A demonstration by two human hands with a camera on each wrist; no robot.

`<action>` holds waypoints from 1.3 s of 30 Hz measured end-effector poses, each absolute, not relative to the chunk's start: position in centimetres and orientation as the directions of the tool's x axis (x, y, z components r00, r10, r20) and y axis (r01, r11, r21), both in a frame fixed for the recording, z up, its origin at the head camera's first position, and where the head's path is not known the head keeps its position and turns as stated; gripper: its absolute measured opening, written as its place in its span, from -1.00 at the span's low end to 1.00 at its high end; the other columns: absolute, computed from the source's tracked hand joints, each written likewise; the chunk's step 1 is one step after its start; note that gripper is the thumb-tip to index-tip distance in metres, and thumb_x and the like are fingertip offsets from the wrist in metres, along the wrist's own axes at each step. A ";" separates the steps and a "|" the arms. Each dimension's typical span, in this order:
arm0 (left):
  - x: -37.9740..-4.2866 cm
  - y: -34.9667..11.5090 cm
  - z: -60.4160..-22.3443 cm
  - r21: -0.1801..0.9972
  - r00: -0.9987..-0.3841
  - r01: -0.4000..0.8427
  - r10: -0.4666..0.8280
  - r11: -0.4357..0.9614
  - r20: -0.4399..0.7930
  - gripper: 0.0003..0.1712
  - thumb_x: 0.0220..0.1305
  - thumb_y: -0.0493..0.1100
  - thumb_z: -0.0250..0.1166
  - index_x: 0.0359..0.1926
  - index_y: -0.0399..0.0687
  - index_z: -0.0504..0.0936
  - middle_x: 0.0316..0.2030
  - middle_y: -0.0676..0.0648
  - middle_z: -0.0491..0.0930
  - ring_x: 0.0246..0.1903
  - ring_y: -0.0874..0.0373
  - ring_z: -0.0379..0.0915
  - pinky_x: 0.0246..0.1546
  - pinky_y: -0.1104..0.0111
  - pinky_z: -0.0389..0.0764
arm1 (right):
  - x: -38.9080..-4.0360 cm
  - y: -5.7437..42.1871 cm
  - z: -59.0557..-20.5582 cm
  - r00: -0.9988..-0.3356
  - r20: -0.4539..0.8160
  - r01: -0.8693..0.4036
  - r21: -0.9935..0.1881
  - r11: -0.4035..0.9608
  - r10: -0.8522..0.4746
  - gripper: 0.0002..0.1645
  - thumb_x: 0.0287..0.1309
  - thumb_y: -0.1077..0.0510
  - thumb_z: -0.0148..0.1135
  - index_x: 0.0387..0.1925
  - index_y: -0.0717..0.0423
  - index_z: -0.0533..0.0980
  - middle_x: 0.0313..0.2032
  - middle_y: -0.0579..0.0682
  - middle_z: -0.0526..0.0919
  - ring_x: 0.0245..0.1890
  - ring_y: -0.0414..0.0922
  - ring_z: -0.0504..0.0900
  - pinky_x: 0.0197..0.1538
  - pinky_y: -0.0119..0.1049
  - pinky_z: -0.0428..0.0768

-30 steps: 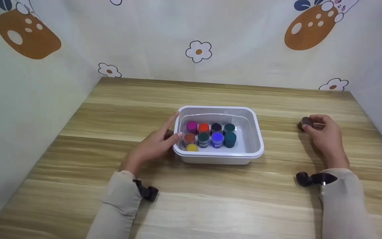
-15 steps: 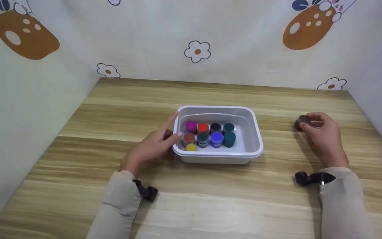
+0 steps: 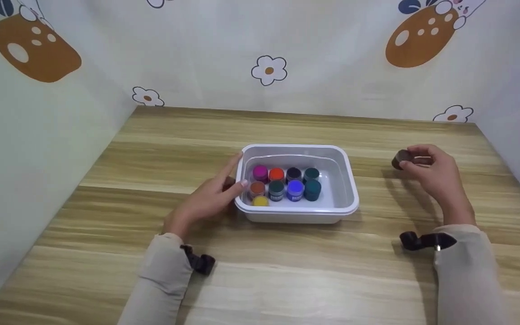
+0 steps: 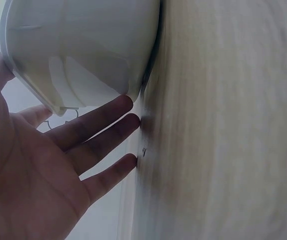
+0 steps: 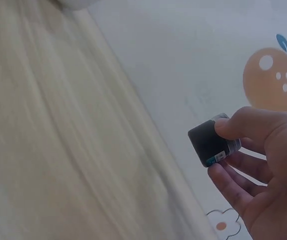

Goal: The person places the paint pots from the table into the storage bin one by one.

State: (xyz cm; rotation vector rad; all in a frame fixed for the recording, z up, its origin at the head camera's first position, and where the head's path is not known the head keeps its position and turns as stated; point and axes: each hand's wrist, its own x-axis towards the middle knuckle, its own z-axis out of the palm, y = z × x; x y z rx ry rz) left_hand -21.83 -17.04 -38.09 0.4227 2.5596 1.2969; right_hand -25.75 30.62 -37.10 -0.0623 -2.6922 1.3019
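Note:
A white plastic tub (image 3: 336, 211) stands mid-table with several small paint pots inside, among them magenta, orange (image 3: 276, 174), blue (image 3: 295, 189), green and yellow (image 3: 260, 201) ones. At its left end rests my left hand (image 3: 208, 194), thumb and index finger at the rim. In the left wrist view the other fingers of that hand (image 4: 38, 160) stretch out fairly straight along the tub's outer wall (image 4: 93, 45), low by the table. Off to the right, my right hand (image 3: 436, 174) pinches a dark paint pot (image 3: 401, 160) between thumb and fingers. A small label shows on this pot (image 5: 208, 142) in the right wrist view.
The wood-grain table (image 3: 287, 275) meets a patterned backdrop (image 3: 206, 58) at the back, with pale walls on either side. A black wrist camera sits on each sleeve, left (image 3: 201, 262) and right (image 3: 415, 241).
My right hand has lifted the dark paint pot off the table and carried it a little left and away from me. The left hand and tub have stayed put.

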 end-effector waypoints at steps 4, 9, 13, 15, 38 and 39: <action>-21.8 -17.1 -38.0 0.812 -0.932 0.146 0.354 0.565 -0.079 -0.16 0.41 0.32 0.06 0.53 0.64 -0.20 0.25 -0.21 0.44 0.21 -0.07 0.41 0.30 -0.09 0.32 | -25.5 29.3 -35.8 -0.988 0.143 -0.073 -0.764 0.641 0.058 -0.37 0.28 0.05 0.31 0.27 0.29 0.40 0.18 0.20 0.48 -0.12 -0.44 0.47 -0.14 -0.69 0.48; -21.9 -17.0 -38.1 0.814 -0.931 0.145 0.356 0.563 -0.080 -0.14 0.38 0.36 0.06 0.53 0.64 -0.20 0.30 -0.22 0.40 0.23 -0.07 0.38 0.32 -0.08 0.30 | -25.2 27.0 -34.1 -0.978 0.207 -0.171 -0.773 0.610 -0.012 -0.41 0.26 0.15 0.32 0.24 0.33 0.42 0.13 0.20 0.48 -0.11 -0.41 0.50 -0.09 -0.69 0.51; -21.8 -17.0 -38.2 0.819 -0.934 0.134 0.348 0.558 -0.084 -0.16 0.41 0.31 0.07 0.53 0.64 -0.20 0.36 -0.21 0.33 0.28 -0.10 0.33 0.35 -0.10 0.24 | -24.5 24.1 -32.8 -0.970 0.219 -0.239 -0.784 0.573 -0.104 -0.44 0.25 0.21 0.32 0.23 0.32 0.43 0.11 0.20 0.51 -0.06 -0.30 0.55 -0.07 -0.65 0.53; -21.8 -17.0 -38.2 0.821 -0.935 0.132 0.346 0.556 -0.084 -0.16 0.42 0.29 0.08 0.53 0.65 -0.19 0.39 -0.21 0.29 0.31 -0.11 0.29 0.36 -0.11 0.21 | -24.1 22.4 -32.4 -0.962 0.219 -0.272 -0.786 0.556 -0.162 -0.47 0.23 0.23 0.33 0.20 0.29 0.46 0.09 0.19 0.54 -0.04 -0.21 0.58 -0.06 -0.63 0.54; -21.7 -17.0 -38.0 0.823 -0.934 0.116 0.343 0.557 -0.101 -0.15 0.39 0.36 0.06 0.52 0.69 -0.22 0.37 -0.22 0.34 0.30 -0.10 0.33 0.35 -0.09 0.24 | -22.7 11.1 -34.4 -0.806 0.105 -0.490 -0.671 0.557 -0.583 -0.57 0.05 0.30 0.40 0.02 0.20 0.60 -0.11 0.07 0.65 -0.16 -0.05 0.55 -0.06 -0.13 0.58; -21.7 -17.0 -38.0 0.823 -0.934 0.117 0.344 0.555 -0.099 -0.15 0.39 0.36 0.06 0.52 0.69 -0.22 0.37 -0.22 0.33 0.31 -0.10 0.33 0.35 -0.09 0.24 | -22.7 11.0 -34.5 -0.800 0.104 -0.499 -0.663 0.559 -0.591 -0.58 0.04 0.30 0.40 0.01 0.20 0.60 -0.12 0.07 0.65 -0.16 -0.05 0.55 -0.07 -0.13 0.57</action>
